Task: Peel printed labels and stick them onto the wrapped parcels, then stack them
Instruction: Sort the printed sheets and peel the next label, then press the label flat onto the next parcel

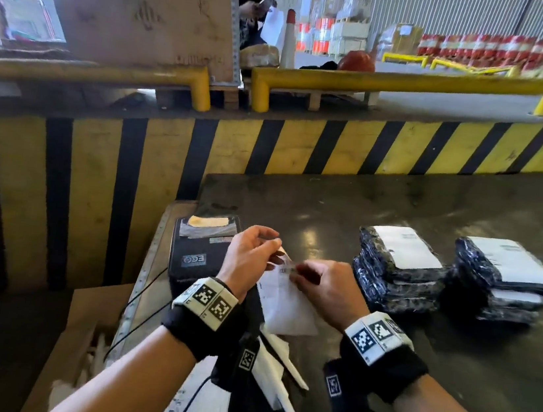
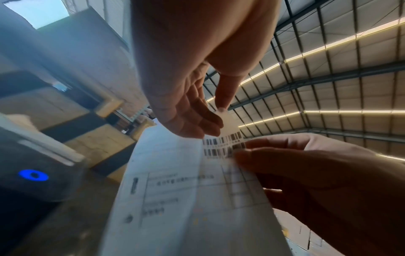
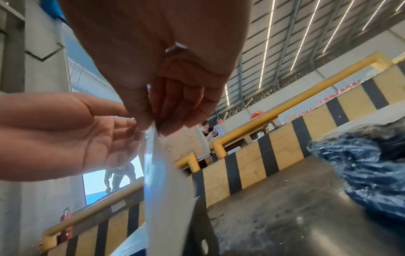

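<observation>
A white printed label (image 1: 285, 302) with barcodes (image 2: 223, 145) hangs in the air between both hands above the table. My left hand (image 1: 266, 245) pinches a thin peeled corner (image 2: 225, 117) at the label's top, thumb against fingers. My right hand (image 1: 302, 274) pinches the top edge beside the barcodes (image 3: 153, 128). Two stacks of dark wrapped parcels stand to the right, the nearer stack (image 1: 396, 270) and the farther stack (image 1: 503, 281), each topped by a parcel with a white label.
A black label printer (image 1: 200, 248) with a blue light (image 2: 34, 175) sits left of the hands. Loose white backing sheets (image 1: 278, 376) lie on a black parcel near my wrists. A yellow-black striped barrier (image 1: 271, 143) runs behind the dark table (image 1: 435, 210).
</observation>
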